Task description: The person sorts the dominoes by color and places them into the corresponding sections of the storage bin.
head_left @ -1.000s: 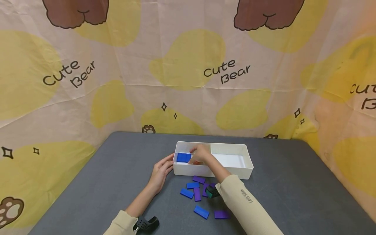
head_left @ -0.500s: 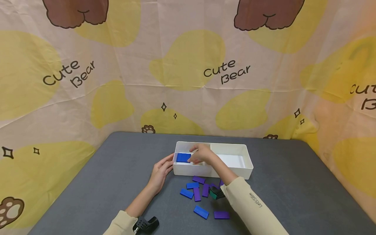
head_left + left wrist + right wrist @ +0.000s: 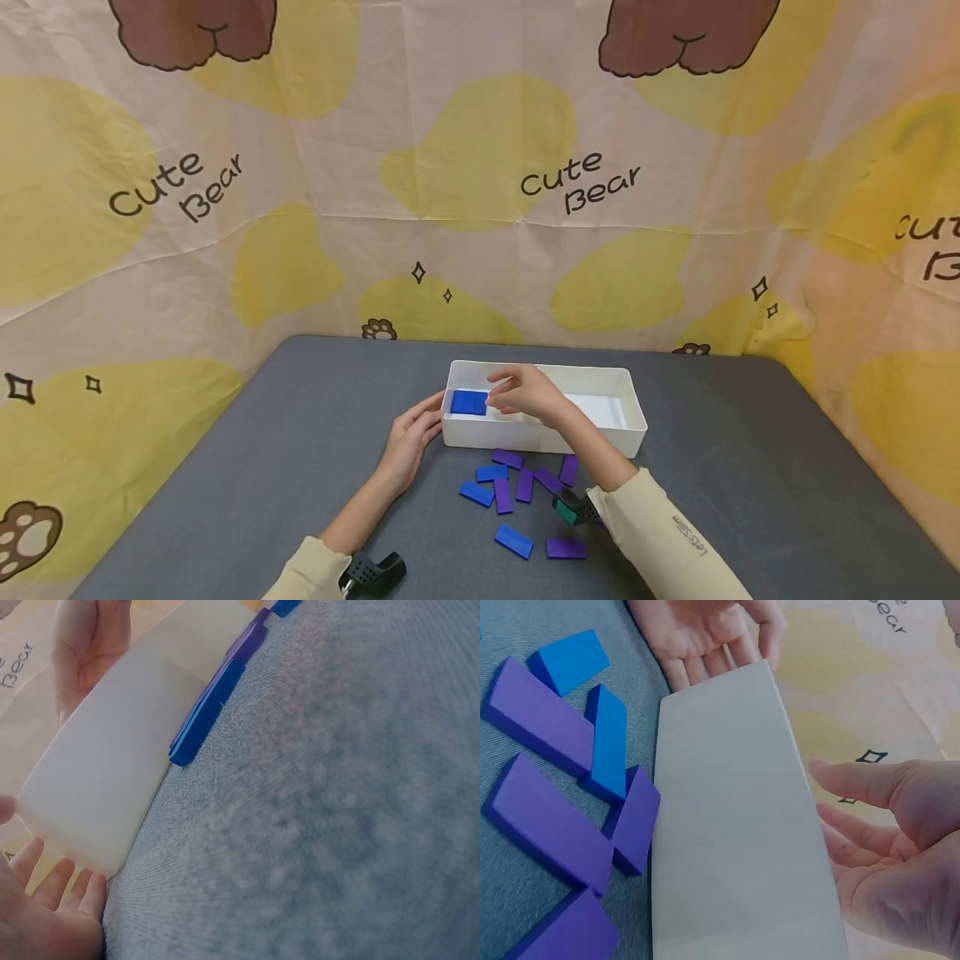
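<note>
My left hand (image 3: 405,446) touches the left end of a white two-compartment box (image 3: 480,433), its fingers straight along the end wall. Within the left compartment, blue blocks (image 3: 468,402) lie flat side by side at the left end. Just right of these, my right hand (image 3: 528,393) hovers over the box with loosely bent fingers. The right wrist view shows that hand (image 3: 907,832) beyond the box wall, thumb and fingers apart with nothing between them; its lower fingers are partly hidden by the wall.
In front of the box, loose blocks lie scattered on the grey table (image 3: 300,467): several purple blocks, such as one purple block (image 3: 566,548), and three blue ones, the nearest a blue block (image 3: 514,542). A printed cloth (image 3: 480,167) hangs behind the table.
My right hand has drawn slightly right and up, away from the blue blocks in the box, and its forearm has shifted right, uncovering more purple blocks. My left hand has stayed still.
</note>
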`<action>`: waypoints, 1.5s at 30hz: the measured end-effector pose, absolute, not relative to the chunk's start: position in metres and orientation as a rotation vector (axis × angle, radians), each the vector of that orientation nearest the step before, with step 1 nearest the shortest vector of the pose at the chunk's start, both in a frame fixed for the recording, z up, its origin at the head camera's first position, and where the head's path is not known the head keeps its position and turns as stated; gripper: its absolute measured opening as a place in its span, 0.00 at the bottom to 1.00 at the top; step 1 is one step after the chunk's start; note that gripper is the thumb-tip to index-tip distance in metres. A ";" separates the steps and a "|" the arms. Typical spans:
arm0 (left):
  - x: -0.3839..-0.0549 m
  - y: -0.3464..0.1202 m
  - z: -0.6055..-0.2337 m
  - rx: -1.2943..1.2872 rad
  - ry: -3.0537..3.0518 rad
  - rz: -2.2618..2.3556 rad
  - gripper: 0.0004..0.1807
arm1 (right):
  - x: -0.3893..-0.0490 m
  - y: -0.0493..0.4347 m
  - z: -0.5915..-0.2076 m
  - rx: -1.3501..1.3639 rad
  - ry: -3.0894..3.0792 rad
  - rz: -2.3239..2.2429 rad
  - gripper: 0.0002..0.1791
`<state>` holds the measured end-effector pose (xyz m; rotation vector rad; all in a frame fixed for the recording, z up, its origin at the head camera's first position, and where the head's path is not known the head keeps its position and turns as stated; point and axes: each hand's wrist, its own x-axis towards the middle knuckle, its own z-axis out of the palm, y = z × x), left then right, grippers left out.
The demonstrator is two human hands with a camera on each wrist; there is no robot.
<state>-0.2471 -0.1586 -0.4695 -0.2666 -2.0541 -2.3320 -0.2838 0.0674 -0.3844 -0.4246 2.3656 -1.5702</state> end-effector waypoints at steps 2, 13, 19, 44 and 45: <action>-0.247 -0.158 -0.470 -0.266 -2.041 -2.342 0.28 | -0.281 0.071 -0.385 -0.458 2.370 -1.578 0.25; -0.247 -0.158 -0.469 -0.267 -2.035 -2.341 0.28 | -0.265 0.087 -0.390 -0.685 2.384 -1.652 0.23; -0.247 -0.158 -0.469 -0.266 -2.037 -2.338 0.27 | -0.253 0.093 -0.392 -0.783 2.427 -1.653 0.21; -0.248 -0.157 -0.469 -0.248 -2.016 -2.357 0.27 | -0.220 0.119 -0.413 -0.880 2.298 -1.643 0.20; -0.248 -0.157 -0.469 -0.248 -2.017 -2.356 0.27 | -0.219 0.120 -0.414 -0.882 2.281 -1.648 0.20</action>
